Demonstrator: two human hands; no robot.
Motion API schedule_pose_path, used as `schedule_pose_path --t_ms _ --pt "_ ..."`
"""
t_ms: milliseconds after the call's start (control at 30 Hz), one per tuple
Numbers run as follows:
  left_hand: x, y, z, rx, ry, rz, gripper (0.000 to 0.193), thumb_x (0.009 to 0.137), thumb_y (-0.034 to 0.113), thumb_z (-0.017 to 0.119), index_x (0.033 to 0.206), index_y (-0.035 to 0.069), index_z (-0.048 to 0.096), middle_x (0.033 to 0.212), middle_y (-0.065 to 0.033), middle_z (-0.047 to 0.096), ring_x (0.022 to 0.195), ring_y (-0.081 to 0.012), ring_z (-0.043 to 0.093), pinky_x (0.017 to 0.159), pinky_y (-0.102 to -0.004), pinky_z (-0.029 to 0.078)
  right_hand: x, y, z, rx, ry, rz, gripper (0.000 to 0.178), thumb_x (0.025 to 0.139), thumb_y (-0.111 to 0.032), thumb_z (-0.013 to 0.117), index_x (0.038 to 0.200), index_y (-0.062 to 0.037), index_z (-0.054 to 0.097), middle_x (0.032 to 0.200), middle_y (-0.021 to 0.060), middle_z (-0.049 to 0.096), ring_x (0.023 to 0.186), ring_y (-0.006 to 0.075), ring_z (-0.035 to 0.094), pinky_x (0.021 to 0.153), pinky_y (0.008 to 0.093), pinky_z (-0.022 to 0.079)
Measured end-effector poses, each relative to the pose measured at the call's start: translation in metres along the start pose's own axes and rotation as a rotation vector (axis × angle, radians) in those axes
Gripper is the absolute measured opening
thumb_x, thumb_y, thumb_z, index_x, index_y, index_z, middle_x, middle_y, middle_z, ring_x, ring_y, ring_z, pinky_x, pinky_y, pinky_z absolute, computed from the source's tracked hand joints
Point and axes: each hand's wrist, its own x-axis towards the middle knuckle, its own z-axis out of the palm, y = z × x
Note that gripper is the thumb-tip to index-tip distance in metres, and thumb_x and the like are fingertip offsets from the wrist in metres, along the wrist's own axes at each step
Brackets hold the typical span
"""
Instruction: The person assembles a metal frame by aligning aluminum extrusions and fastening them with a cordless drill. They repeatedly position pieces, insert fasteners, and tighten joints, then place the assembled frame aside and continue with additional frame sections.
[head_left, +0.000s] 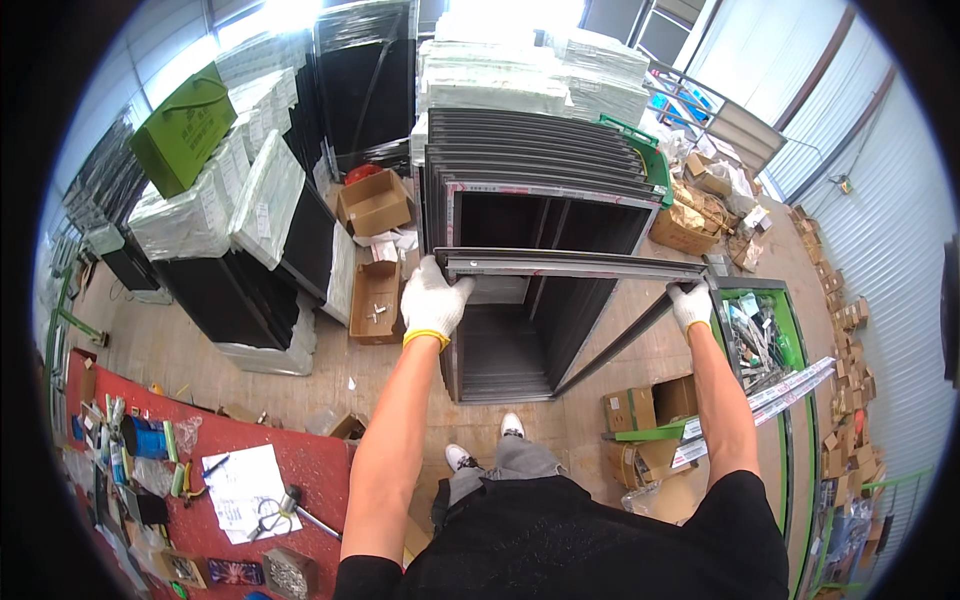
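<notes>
A dark rectangular metal frame (575, 265) stands upright in front of me, its top bar running level across the middle of the view. My left hand (434, 303), in a white knit glove with a yellow cuff, is closed around the bar's left end. At the right corner my right hand (689, 304), gloved alike, grips the same frame. Just beyond it, a row of similar dark frames (530, 150) leans one behind another, with strips of printed tape on the nearest. Part of both hands' fingers is hidden behind the bar.
At left lies a red worktable (320, 455) with paper, scissors and a hammer. Wrapped panels (265, 200) stand beyond it, near open cardboard boxes (375, 200). On my right, a green-edged bin (755, 330) holds metal parts, and long taped profiles (765, 405) jut out over boxes.
</notes>
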Motion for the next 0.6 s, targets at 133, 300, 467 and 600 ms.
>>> schedule_pose_path --t_ms 133,300,467,600 --pt "0.007 -0.015 -0.001 0.049 0.021 -0.088 0.07 0.087 0.05 0.073 0.129 -0.006 0.066 0.12 -0.03 0.073 0.115 -0.0444 0.071 0.103 -0.0469 0.055 -0.021 -0.035 0.005 -0.347 -0.214 0.074 0.066 0.077 -0.044 0.081 0.123 -0.0005 0.068 0.117 0.0269 0.075 0.115 0.0417 0.072 0.102 0.0449 0.054" --pt "-0.021 -0.054 0.007 0.051 0.04 -0.112 0.059 0.088 0.05 0.072 0.115 -0.002 0.07 0.114 -0.0304 0.073 0.11 -0.0471 0.07 0.101 -0.0503 0.053 -0.058 -0.095 0.002 -0.245 -0.666 -0.007 0.066 0.081 -0.05 0.078 0.124 0.0007 0.075 0.127 0.0258 0.073 0.121 0.0402 0.069 0.106 0.0424 0.053" --pt "-0.055 -0.095 0.032 -0.137 -0.025 -0.076 0.039 0.09 0.035 0.077 0.1 -0.003 0.073 0.097 -0.0216 0.077 0.09 -0.0322 0.073 0.087 -0.0425 0.057 -0.114 -0.124 -0.019 -0.142 -0.586 -0.052 0.07 0.086 -0.048 0.077 0.135 0.0006 0.067 0.129 0.0226 0.073 0.12 0.0359 0.07 0.108 0.0422 0.052" --pt "-0.078 -0.118 0.058 -0.304 -0.185 -0.087 0.033 0.092 0.026 0.077 0.098 -0.005 0.07 0.092 -0.013 0.073 0.085 -0.0205 0.064 0.084 -0.0365 0.054 -0.169 -0.111 -0.064 -0.056 -0.272 0.065 0.061 0.086 -0.04 0.075 0.13 0.0024 0.069 0.125 0.0247 0.074 0.118 0.0366 0.071 0.106 0.0409 0.054"
